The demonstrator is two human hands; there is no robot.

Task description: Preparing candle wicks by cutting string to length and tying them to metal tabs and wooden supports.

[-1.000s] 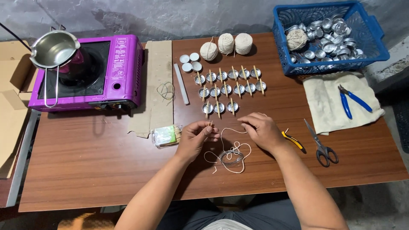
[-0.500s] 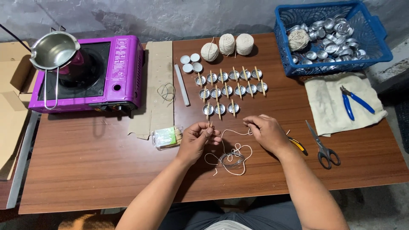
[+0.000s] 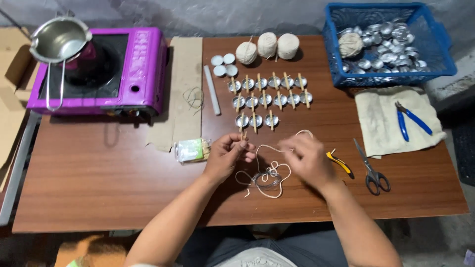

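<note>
- Head view, landmark: brown wooden table (image 3: pixel 99 188).
- Left hand (image 3: pixel 226 155): near the table's middle front, fingers pinched shut on a small wooden stick (image 3: pixel 243 139).
- Right hand (image 3: pixel 308 158): just right of the left hand, blurred; fingers curled around white wick string (image 3: pixel 269 173), exact grip cannot be told.
- Wick string: loops loosely on the table between and below the hands, one loop rising past the right hand.
- Small metal cups with sticks across them (image 3: pixel 264 96): rows beyond the hands.
- Three balls of string (image 3: pixel 267 45): table's far edge, centre.
- Blue basket (image 3: pixel 435 42): far right corner, holding metal cups and a ball of string.
- Scissors (image 3: pixel 371 170) and yellow-handled tool (image 3: pixel 340 164): right of the right hand.
- Blue pliers (image 3: pixel 410 121): on a cloth (image 3: pixel 376 123), right side.
- Purple portable stove (image 3: pixel 143 69) bearing a steel pot (image 3: pixel 59 39): far left.
- Small clear packet (image 3: pixel 192 150): just left of the left hand.
</note>
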